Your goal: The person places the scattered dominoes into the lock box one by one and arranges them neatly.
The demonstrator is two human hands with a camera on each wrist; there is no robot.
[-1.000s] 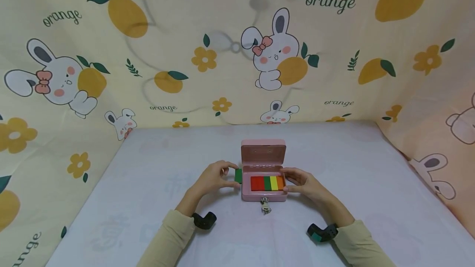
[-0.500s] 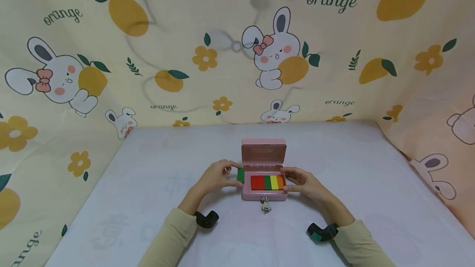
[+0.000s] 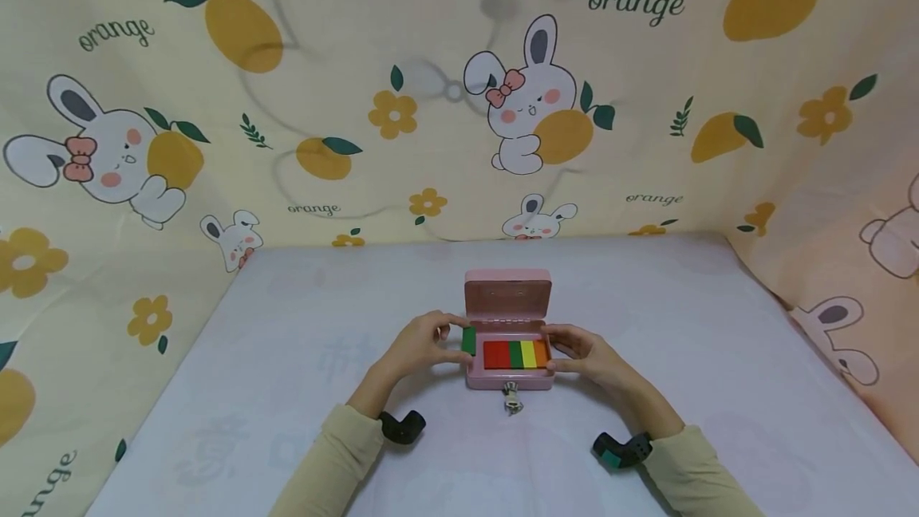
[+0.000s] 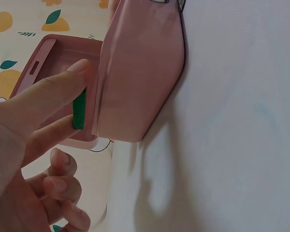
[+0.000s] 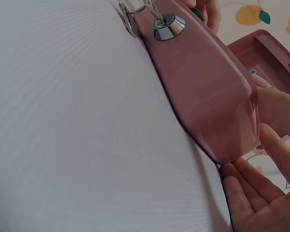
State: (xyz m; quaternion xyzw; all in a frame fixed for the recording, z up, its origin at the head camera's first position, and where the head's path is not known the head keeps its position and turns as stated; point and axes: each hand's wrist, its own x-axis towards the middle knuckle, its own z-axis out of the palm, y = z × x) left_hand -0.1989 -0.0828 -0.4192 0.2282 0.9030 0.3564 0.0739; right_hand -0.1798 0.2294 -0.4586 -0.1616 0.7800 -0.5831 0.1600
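A pink metal cash box (image 3: 488, 381) stands on the table with its lid (image 3: 507, 299) raised at the back. Inside lies a row of red blocks (image 3: 496, 355), a green block (image 3: 515, 354), a yellow block (image 3: 528, 354) and orange (image 3: 542, 354) at the right end. Between thumb and forefinger my left hand (image 3: 420, 346) pinches another green block (image 4: 79, 110), held upright over the box's left rim. My right hand (image 3: 592, 356) holds the right side of the box, thumb and fingers at its rim and wall. The block's lower end is hidden in the head view.
From the lock (image 5: 169, 26) on the box's front hang keys (image 3: 512, 399). A white cloth (image 3: 402, 485) covers the table. Behind it rises a printed fabric backdrop (image 3: 632, 78) with rabbits and oranges. Black wrist cameras (image 3: 404, 427) sit on both wrists.
My left hand has moved slightly right, carrying the green block from just outside the box to over its left rim. The right hand, the box and the blocks inside stay put.
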